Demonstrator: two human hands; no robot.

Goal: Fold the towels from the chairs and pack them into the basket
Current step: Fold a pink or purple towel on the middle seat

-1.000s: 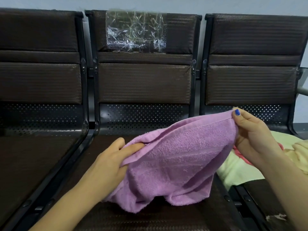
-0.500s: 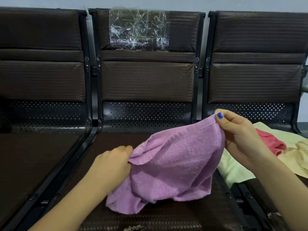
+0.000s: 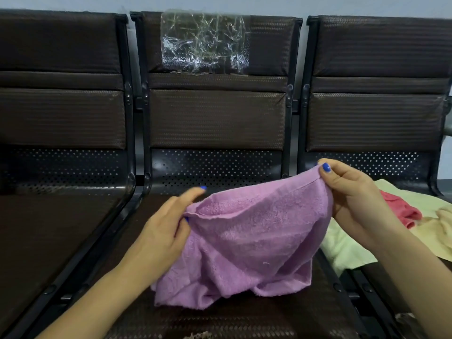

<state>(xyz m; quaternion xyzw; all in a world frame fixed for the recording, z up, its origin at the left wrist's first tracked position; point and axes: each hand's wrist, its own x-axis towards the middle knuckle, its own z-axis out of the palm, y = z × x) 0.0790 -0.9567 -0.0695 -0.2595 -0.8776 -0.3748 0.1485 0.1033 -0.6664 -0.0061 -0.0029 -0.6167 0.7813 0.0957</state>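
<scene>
A lilac terry-cloth towel (image 3: 254, 243), soft and looped in texture w/ a flat stitched hem along its top edge, is being held up over the middle seat of a row of dark brown chairs (image 3: 217, 116). Its upper right corner is being pinched by the right hand (image 3: 352, 199), thumb w/ blue-painted nail pressed on top of the hem and fingers curled behind. The top edge further left is being gripped by the left hand (image 3: 161, 231): thumb tucked under the hem, index finger stretched out straight above the cloth, other fingers hidden behind it. Between the two hands the edge is being kept slack, sagging in a shallow curve, while the lower part is hanging in loose folds and its bottom is being rested on the woven-pattern seat pad.

The chair backs are padded in a basket-weave vinyl, approx. two panels each, w/ perforated black metal sheet beneath and black tubular frames between seats. A crinkled sheet of clear plastic film (image 3: 205, 41) is stuck to the top of the middle backrest.

On the right-hand seat more towels are being left in a rumpled heap: a pale green one (image 3: 347, 250) lowest, a coral-pink one (image 3: 401, 209) bunched on it, and a cream-yellow one (image 3: 437, 228) at the frame edge, possibly overlapping the pink.
</scene>
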